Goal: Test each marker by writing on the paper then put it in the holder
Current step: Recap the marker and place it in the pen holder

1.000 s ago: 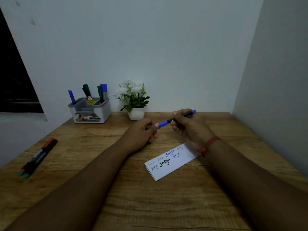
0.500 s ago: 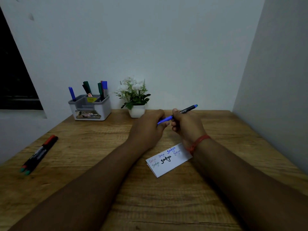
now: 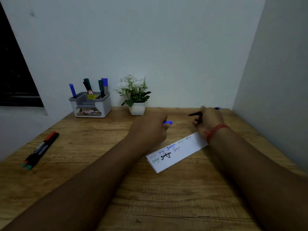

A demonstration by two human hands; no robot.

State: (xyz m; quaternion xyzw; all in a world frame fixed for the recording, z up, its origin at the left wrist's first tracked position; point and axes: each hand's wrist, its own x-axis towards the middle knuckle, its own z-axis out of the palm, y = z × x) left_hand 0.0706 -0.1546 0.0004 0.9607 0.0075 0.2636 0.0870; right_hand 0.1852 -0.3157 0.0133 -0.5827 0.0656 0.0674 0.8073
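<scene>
My left hand [image 3: 150,129] grips a blue marker cap [image 3: 168,122] above the wooden desk. My right hand [image 3: 207,121], with a red thread on its wrist, holds the uncapped blue marker [image 3: 195,113], its dark tip pointing left and its blue end showing at the right. The two hands are apart. A folded white paper strip [image 3: 181,155] with several handwritten words lies on the desk below both hands. The grey marker holder [image 3: 90,104] stands at the back left with several markers upright in it.
Two loose markers [image 3: 40,150] lie near the desk's left edge. A small white pot with a plant [image 3: 135,97] stands beside the holder at the back wall. A wall closes the desk's right side.
The cap has come off the blue marker: my left hand pulled it away to the left and my right hand carried the marker body to the right.
</scene>
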